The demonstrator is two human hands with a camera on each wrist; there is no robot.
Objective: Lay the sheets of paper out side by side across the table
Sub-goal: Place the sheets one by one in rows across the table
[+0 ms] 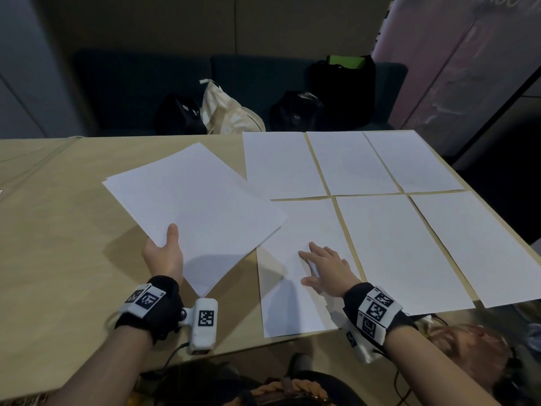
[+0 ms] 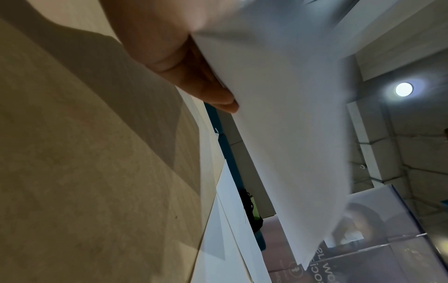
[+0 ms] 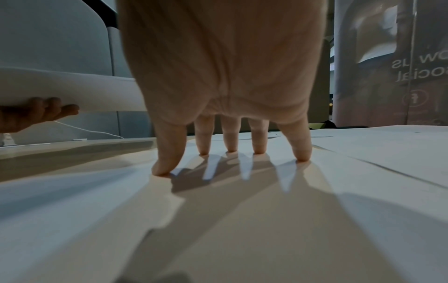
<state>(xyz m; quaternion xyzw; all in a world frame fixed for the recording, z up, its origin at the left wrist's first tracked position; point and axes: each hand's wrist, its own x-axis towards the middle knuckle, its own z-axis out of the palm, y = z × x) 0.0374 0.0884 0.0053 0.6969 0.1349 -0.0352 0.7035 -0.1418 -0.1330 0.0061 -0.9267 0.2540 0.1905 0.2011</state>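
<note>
My left hand holds a stack of white sheets above the table, thumb on top and fingers underneath; the same stack shows at the left of the right wrist view. My right hand lies with spread straight fingers pressing on a single sheet at the front of the table. Several more sheets lie flat in two rows to the right, among them a back-row sheet and a front-row sheet. The held stack's corner overlaps the pressed sheet.
The wooden table has bare surface on its left half. Behind it stands a dark sofa with black bags and a cream tote. A cable runs along the far left.
</note>
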